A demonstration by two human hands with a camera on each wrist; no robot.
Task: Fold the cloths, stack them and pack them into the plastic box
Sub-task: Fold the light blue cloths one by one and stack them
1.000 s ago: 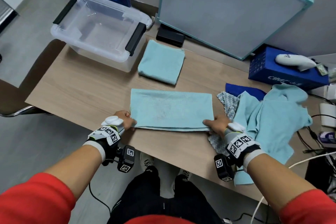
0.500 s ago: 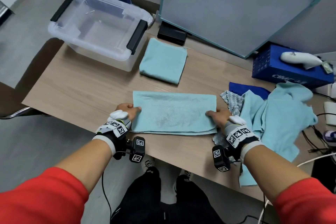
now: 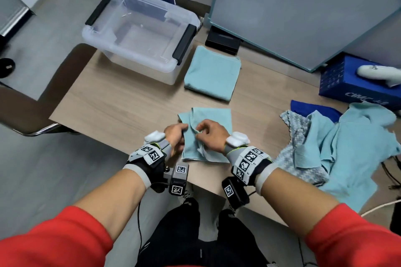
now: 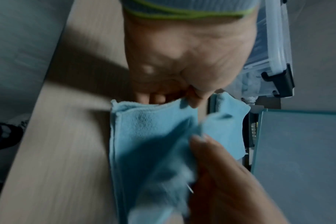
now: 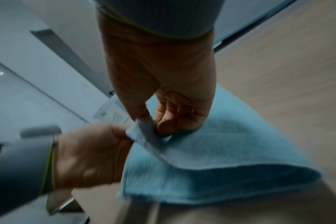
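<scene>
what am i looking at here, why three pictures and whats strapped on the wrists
No machine here: a person folds cloths with bare hands. The wide picture comes from a camera on their head; the other two come from cameras strapped to each wrist, looking along the hand. The black-and-white patterned bands are part of that wrist gear.

On the table sit a clear plastic box, one folded cloth beside it, and a pile of unfolded cloths at the right.

The left hand and right hand meet over a light blue cloth, each pinching its edge, mid-fold. The wrist pictures are blurred, but both show that grip.
</scene>
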